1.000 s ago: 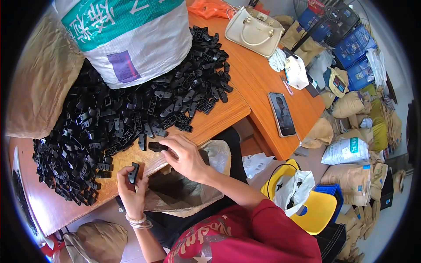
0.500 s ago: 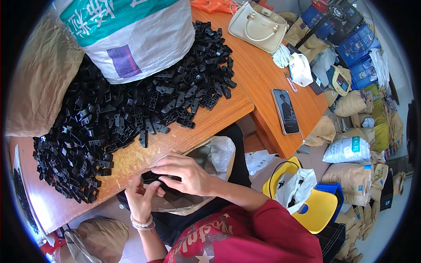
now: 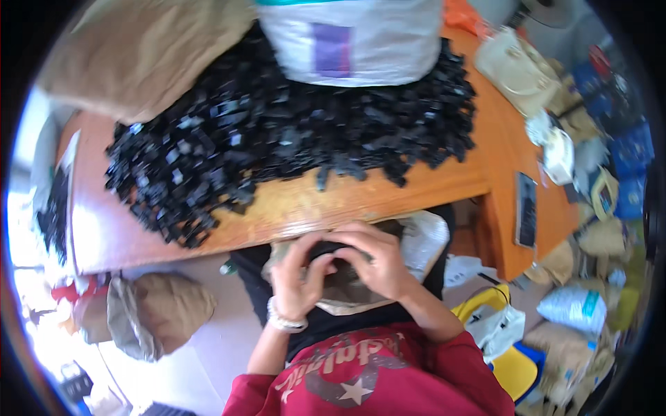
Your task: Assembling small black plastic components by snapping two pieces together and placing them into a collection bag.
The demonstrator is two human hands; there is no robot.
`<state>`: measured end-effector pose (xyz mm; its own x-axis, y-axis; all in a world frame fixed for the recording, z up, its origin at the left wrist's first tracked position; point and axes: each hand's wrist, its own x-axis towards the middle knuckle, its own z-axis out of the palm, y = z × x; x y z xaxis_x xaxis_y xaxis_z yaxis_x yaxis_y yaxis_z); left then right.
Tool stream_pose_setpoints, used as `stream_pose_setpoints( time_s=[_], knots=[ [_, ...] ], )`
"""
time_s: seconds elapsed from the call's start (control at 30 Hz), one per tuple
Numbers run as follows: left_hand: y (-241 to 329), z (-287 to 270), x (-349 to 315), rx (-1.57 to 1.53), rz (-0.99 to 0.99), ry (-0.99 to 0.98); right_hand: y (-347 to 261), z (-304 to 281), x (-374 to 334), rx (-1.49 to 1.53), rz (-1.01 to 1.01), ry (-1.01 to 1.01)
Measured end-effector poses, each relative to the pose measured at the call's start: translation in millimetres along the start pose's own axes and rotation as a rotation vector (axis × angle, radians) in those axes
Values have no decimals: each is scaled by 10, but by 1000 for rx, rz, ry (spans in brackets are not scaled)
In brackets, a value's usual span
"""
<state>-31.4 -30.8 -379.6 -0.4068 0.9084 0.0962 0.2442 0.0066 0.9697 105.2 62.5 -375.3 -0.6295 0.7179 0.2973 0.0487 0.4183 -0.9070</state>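
Observation:
Above the open sack [image 3: 354, 307] on my lap, my two hands meet near the table's front edge. A small black plastic part [image 3: 325, 249] sits between them, blurred and mostly covered by fingers. My left hand [image 3: 296, 283], with a beaded bracelet at its wrist, curls its thumb and fingers round one side. From the other side my right hand [image 3: 380, 262] pinches it, fingers arched over the top. Just beyond lies a broad heap of similar black plastic parts [image 3: 277, 139] on the wooden table [image 3: 298, 208].
A white woven sack [image 3: 388, 48] and a brown bag [image 3: 146, 62] stand behind the heap. To the right are a phone [image 3: 526, 209] and a cream handbag [image 3: 517, 73]. A yellow stool [image 3: 517, 374] and a brown sack [image 3: 173, 312] flank me on the floor.
The whole view has swung, so the table and heap sit further right and higher. Both hands still hold the black part together, now more over the sack's opening.

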Motion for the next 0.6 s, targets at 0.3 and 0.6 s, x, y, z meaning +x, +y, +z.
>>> stream_pose_setpoints(
  time_s=[0.3,0.6],
  knots=[
    [-497,-619,379,207,28,630,172,-77,197,-141,2,-187],
    [-503,-561,437,173,100,474,367,119,773,-760,-286,49]
  ],
)
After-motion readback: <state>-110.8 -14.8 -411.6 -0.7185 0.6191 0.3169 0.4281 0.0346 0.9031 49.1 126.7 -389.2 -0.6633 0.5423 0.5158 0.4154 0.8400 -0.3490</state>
